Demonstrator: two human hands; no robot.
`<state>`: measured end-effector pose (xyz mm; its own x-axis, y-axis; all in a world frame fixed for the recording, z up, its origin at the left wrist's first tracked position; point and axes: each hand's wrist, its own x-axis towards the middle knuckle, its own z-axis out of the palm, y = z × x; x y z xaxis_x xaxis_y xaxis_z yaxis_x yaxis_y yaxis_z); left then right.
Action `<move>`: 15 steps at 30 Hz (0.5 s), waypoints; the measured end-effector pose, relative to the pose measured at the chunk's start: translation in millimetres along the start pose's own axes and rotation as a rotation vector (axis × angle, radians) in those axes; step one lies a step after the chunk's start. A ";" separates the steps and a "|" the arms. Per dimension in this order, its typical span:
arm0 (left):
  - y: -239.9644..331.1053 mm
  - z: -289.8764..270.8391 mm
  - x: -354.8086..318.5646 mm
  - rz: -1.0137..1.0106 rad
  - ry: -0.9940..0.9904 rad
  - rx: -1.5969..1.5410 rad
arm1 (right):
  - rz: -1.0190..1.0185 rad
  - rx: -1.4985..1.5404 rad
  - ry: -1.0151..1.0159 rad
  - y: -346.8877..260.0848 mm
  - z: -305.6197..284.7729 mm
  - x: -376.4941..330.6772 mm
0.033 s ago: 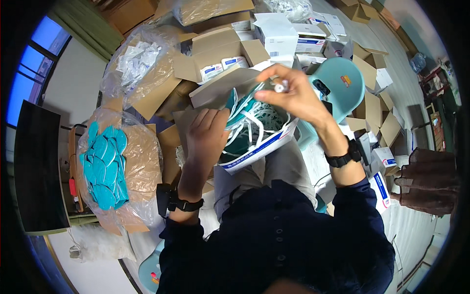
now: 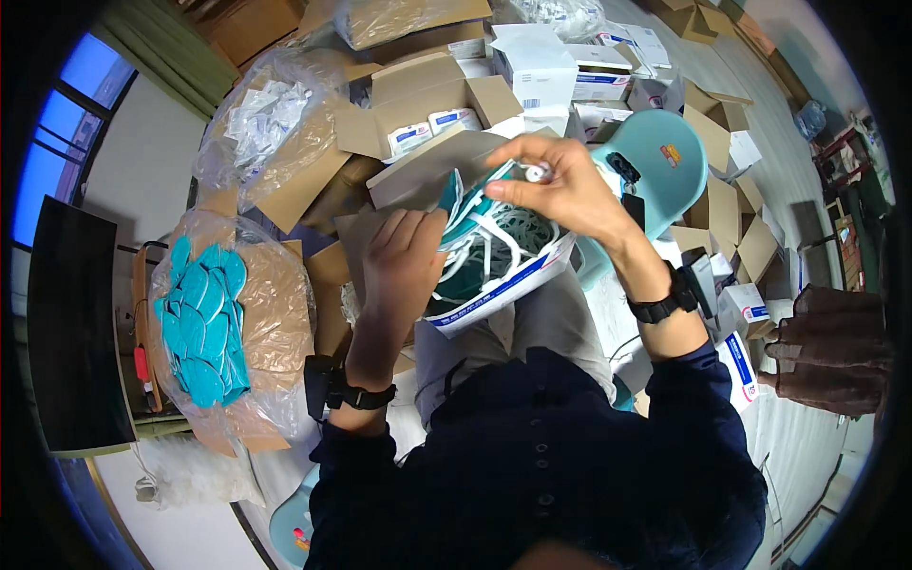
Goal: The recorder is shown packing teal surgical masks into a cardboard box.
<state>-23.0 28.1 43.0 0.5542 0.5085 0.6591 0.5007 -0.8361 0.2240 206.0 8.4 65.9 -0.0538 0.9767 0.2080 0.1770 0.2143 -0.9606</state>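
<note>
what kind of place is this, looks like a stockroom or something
Probably a packing or sorting room. Open cardboard boxes crowd the floor, a plastic-lined carton holds teal pieces, and the left hand and right hand work in a white-and-blue box on the lap.

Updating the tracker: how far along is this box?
Done: a bagged pile of teal pieces lies at the left. In hand: the right hand pinches a small white part; the left hand reaches into the open box. Left: white cords and teal pieces fill that box.

left hand (image 2: 404, 261) in mask box (image 2: 494, 285) | right hand (image 2: 560, 190) pinching white strap (image 2: 538, 173)
</note>
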 end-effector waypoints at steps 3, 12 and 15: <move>-0.1 -1.5 2.0 0.028 -0.039 0.038 | -0.005 -0.180 -0.012 -5.6 3.7 -3.3; 3.5 -2.0 4.0 0.007 -0.034 0.102 | -0.045 -0.372 0.013 -9.2 20.2 -6.3; 3.1 -1.2 6.9 0.031 -0.072 0.072 | -0.096 -0.335 -0.072 -3.7 24.6 -6.1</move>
<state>-18.5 28.8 49.1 0.6155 0.4978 0.6110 0.5272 -0.8363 0.1503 181.5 1.3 63.6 -0.1533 0.9507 0.2695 0.4799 0.3100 -0.8207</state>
